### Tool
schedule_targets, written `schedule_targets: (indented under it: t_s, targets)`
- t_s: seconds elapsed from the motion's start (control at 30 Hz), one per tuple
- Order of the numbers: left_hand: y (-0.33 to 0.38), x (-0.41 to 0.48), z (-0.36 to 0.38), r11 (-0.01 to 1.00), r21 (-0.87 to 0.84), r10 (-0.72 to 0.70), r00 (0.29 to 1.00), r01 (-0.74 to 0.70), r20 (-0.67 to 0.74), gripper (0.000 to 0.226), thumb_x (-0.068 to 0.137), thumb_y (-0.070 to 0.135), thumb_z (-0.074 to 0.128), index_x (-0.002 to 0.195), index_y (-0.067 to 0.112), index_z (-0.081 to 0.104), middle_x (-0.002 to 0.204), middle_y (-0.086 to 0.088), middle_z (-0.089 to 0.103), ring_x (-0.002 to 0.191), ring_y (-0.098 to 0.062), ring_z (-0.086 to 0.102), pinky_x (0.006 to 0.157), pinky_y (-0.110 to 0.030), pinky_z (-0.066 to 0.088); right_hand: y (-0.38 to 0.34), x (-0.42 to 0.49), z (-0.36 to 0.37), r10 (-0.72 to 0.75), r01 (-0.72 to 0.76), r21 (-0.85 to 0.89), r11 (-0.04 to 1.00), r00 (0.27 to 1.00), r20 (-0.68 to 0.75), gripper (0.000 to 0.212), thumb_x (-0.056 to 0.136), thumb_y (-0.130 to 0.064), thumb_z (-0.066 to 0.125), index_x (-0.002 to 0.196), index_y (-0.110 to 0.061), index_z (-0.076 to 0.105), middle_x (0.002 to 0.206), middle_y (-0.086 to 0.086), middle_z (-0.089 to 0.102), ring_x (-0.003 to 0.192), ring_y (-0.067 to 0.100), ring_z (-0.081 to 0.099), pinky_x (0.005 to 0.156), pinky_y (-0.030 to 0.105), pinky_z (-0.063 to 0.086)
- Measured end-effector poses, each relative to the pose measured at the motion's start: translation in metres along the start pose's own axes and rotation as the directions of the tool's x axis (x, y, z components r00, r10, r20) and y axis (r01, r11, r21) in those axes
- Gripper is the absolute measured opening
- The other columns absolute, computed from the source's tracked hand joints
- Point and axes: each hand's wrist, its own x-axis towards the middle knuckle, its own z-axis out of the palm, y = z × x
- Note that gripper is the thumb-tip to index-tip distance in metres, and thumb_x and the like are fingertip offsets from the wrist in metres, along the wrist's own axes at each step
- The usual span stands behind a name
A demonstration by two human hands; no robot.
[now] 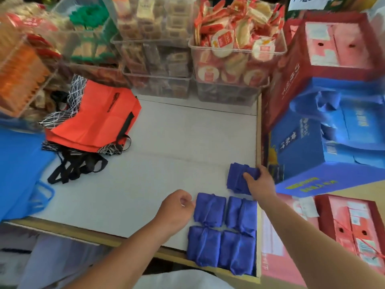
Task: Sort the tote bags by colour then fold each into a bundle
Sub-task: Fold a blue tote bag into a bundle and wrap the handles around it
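Blue bundle (235, 176) gripped by right hand (260, 182), left hand (175, 207) apart.

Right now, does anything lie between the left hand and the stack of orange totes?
Nothing visible does: only bare table separates the left hand from the orange totes; the blue bundles sit to its right.
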Motion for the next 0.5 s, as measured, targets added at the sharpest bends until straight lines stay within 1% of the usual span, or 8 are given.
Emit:
schedule_targets:
  t_s: [0.07,0.13,0.17,0.2,0.23,0.3,0.4,0.5]
  targets:
    - [-0.004,0.001,0.005,1.000,-0.015,-0.025,1.000,0.025,-0.017,0.010,0.097,0.021,0.064,0.106,0.020,0.068,0.107,0.008,0.067,0.097,-0.005,0.062,0.074,-0.003,0.039,0.010,0.008,0.002,-0.073,0.074,-0.184,0.980,0.997,0.009,0.057,0.098,-0.013,0.061,0.152,-0.018,0.044,0.152,0.012,0.043,0.134,0.031,0.047,0.104,0.038,0.041]
    - [-0.010,0.002,0.008,0.999,-0.018,-0.049,0.998,0.049,-0.033,0.012,0.097,0.020,0.064,0.108,0.020,0.068,0.107,0.008,0.067,0.096,-0.003,0.061,0.071,-0.001,0.039,0.017,0.008,0.011,-0.227,0.223,-0.344,0.912,0.973,0.028,0.058,0.095,-0.002,0.055,0.150,-0.019,0.050,0.159,0.014,0.035,0.144,0.033,0.035,0.110,0.043,0.039]
    - [-0.013,0.002,0.010,0.998,-0.022,-0.056,0.998,0.055,-0.042,0.013,0.097,0.020,0.063,0.109,0.020,0.068,0.108,0.008,0.067,0.097,-0.003,0.061,0.071,0.000,0.039,0.020,0.009,0.017,-0.313,0.309,-0.381,0.872,0.948,0.053,0.054,0.093,-0.003,0.053,0.145,-0.016,0.056,0.158,0.016,0.037,0.145,0.037,0.034,0.113,0.047,0.039]
    - [-0.015,0.002,0.011,0.998,-0.027,-0.064,0.997,0.062,-0.050,0.013,0.097,0.019,0.063,0.109,0.019,0.068,0.108,0.007,0.067,0.097,-0.004,0.061,0.071,0.000,0.039,0.022,0.010,0.024,-0.368,0.365,-0.397,0.842,0.927,0.073,0.047,0.095,-0.010,0.052,0.140,-0.013,0.061,0.154,0.019,0.043,0.143,0.041,0.037,0.113,0.052,0.039]
    - [-0.017,0.003,0.011,0.997,-0.033,-0.071,0.996,0.069,-0.054,0.014,0.097,0.020,0.063,0.110,0.019,0.068,0.109,0.008,0.067,0.098,-0.003,0.061,0.072,0.000,0.039,0.024,0.013,0.030,-0.395,0.393,-0.416,0.820,0.915,0.087,0.043,0.098,-0.023,0.051,0.137,-0.011,0.063,0.150,0.020,0.048,0.140,0.042,0.040,0.112,0.056,0.039]
    - [-0.019,0.002,0.009,0.995,-0.056,-0.090,0.994,0.086,-0.057,0.015,0.098,0.023,0.062,0.112,0.021,0.067,0.110,0.009,0.066,0.098,0.001,0.059,0.074,-0.003,0.039,0.024,0.010,0.035,-0.350,0.369,-0.465,0.804,0.928,0.130,0.048,0.100,-0.042,0.051,0.137,-0.013,0.063,0.147,0.017,0.050,0.141,0.040,0.039,0.113,0.057,0.037]
    - [-0.020,0.001,0.005,0.989,-0.109,-0.113,0.990,0.104,-0.080,0.016,0.098,0.029,0.063,0.112,0.022,0.066,0.110,0.011,0.065,0.101,0.000,0.059,0.081,-0.015,0.042,0.030,-0.004,0.036,-0.414,0.439,-0.500,0.747,0.895,0.169,0.058,0.097,-0.051,0.045,0.136,-0.012,0.063,0.146,0.020,0.051,0.140,0.045,0.040,0.114,0.059,0.035]
    - [-0.025,0.003,0.003,0.987,-0.110,-0.122,0.989,0.113,-0.079,0.018,0.098,0.033,0.063,0.113,0.022,0.066,0.109,0.012,0.064,0.102,-0.002,0.060,0.086,-0.020,0.042,0.024,-0.025,0.035,-0.451,0.477,-0.552,0.685,0.871,0.193,0.062,0.102,-0.055,0.033,0.143,-0.014,0.057,0.156,0.017,0.043,0.148,0.040,0.032,0.119,0.057,0.026]
